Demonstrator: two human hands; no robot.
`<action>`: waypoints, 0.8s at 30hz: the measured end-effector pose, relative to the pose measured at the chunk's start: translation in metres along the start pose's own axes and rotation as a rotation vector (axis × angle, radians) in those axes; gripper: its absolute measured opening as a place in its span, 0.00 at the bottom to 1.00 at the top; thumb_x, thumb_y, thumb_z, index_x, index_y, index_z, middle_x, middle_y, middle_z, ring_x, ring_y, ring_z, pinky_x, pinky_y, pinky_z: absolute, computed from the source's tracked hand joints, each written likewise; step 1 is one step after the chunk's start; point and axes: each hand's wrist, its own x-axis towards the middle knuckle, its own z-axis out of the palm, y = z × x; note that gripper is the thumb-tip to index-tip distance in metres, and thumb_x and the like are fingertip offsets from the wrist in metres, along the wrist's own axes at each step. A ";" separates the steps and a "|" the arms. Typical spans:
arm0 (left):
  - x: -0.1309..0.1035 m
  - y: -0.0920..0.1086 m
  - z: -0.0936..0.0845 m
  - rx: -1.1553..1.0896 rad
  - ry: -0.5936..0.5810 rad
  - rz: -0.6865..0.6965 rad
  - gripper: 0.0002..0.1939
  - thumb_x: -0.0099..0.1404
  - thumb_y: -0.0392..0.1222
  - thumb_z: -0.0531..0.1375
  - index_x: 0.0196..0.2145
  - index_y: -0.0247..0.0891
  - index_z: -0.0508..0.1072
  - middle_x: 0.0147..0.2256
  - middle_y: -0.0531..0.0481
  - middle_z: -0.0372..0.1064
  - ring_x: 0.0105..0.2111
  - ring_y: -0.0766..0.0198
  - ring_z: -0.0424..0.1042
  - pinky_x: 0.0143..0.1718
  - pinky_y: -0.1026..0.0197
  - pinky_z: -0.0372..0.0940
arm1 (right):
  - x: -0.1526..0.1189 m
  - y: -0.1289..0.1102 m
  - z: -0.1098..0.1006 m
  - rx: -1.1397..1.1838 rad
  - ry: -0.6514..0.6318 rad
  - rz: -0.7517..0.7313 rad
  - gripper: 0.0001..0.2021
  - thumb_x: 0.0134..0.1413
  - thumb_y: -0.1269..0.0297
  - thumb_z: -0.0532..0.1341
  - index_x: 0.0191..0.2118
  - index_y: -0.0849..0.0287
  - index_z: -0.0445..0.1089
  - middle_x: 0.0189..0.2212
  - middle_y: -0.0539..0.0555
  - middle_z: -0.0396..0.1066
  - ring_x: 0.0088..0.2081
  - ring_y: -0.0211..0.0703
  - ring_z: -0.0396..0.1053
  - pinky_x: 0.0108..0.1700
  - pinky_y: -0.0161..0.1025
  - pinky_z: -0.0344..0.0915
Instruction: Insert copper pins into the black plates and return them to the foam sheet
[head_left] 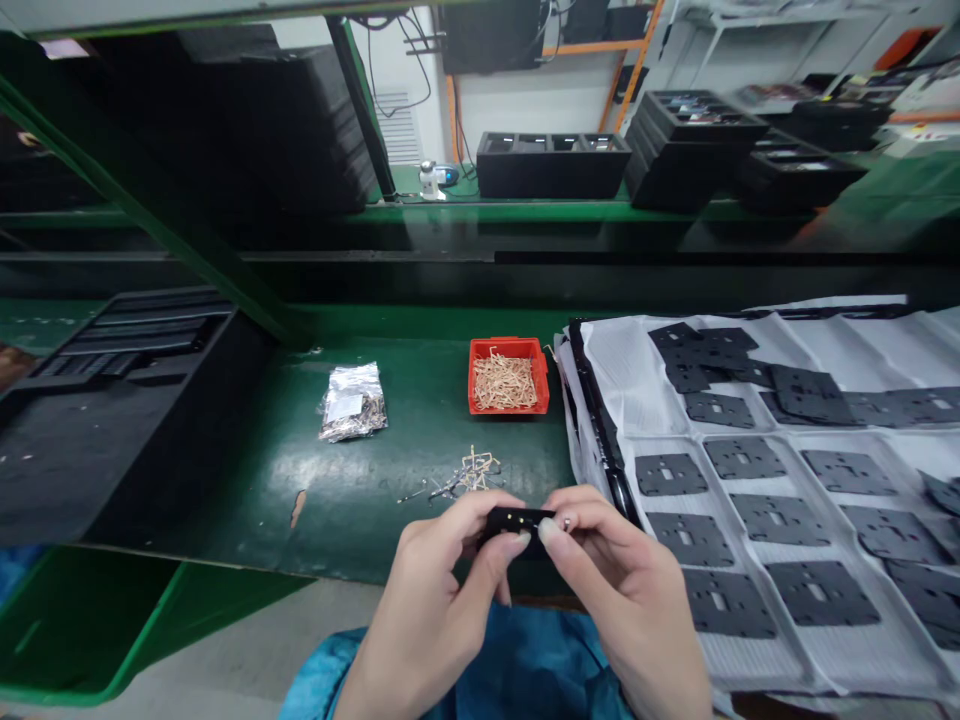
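Note:
Between my two hands, above the front edge of the green table, is a small black part with a few tiny gold dots on its face. My left hand pinches its left end between thumb and fingers. At the right end, my right hand has thumb and index finger closed on the part, and a tiny shiny metal piece shows by the fingertips. Just beyond the hands lies a loose pile of small gold and silver metal pieces. A red bin behind it holds many gold-coloured pieces.
A clear bag of metal parts lies left of the bin. On the right, a white-lined tray carries several flat black plates. Black foam trays stand at the left, above a green crate. A green post rises behind.

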 end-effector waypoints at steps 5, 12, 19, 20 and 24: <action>-0.003 0.000 0.000 0.015 -0.003 0.020 0.08 0.76 0.44 0.59 0.48 0.47 0.78 0.25 0.57 0.75 0.22 0.66 0.74 0.23 0.67 0.65 | 0.001 -0.002 -0.001 -0.013 -0.001 -0.014 0.09 0.62 0.59 0.70 0.31 0.53 0.76 0.37 0.51 0.74 0.39 0.35 0.76 0.41 0.25 0.73; -0.002 0.003 0.004 0.012 0.059 0.060 0.08 0.76 0.44 0.59 0.46 0.46 0.79 0.21 0.59 0.72 0.19 0.67 0.73 0.21 0.69 0.64 | -0.002 -0.001 -0.001 -0.046 0.003 -0.005 0.07 0.63 0.59 0.69 0.33 0.53 0.75 0.39 0.51 0.74 0.40 0.36 0.76 0.41 0.27 0.74; 0.004 0.005 0.015 0.116 0.231 0.110 0.11 0.77 0.40 0.57 0.41 0.46 0.80 0.30 0.57 0.80 0.29 0.67 0.79 0.29 0.71 0.69 | -0.004 -0.001 0.008 -0.181 0.067 -0.153 0.06 0.65 0.63 0.67 0.34 0.52 0.74 0.38 0.52 0.76 0.41 0.37 0.77 0.41 0.29 0.74; 0.004 0.005 0.017 0.114 0.243 0.113 0.11 0.77 0.39 0.57 0.40 0.46 0.80 0.30 0.58 0.80 0.29 0.67 0.80 0.30 0.71 0.70 | -0.006 0.000 0.008 -0.221 0.085 -0.187 0.05 0.65 0.64 0.67 0.35 0.52 0.75 0.39 0.52 0.76 0.42 0.38 0.77 0.43 0.29 0.74; 0.004 0.005 0.018 0.067 0.324 0.108 0.11 0.75 0.39 0.57 0.37 0.44 0.79 0.28 0.57 0.79 0.28 0.66 0.78 0.31 0.70 0.70 | -0.012 0.007 0.006 -0.289 0.246 -0.245 0.09 0.63 0.65 0.68 0.48 0.49 0.74 0.46 0.52 0.78 0.39 0.36 0.79 0.44 0.30 0.77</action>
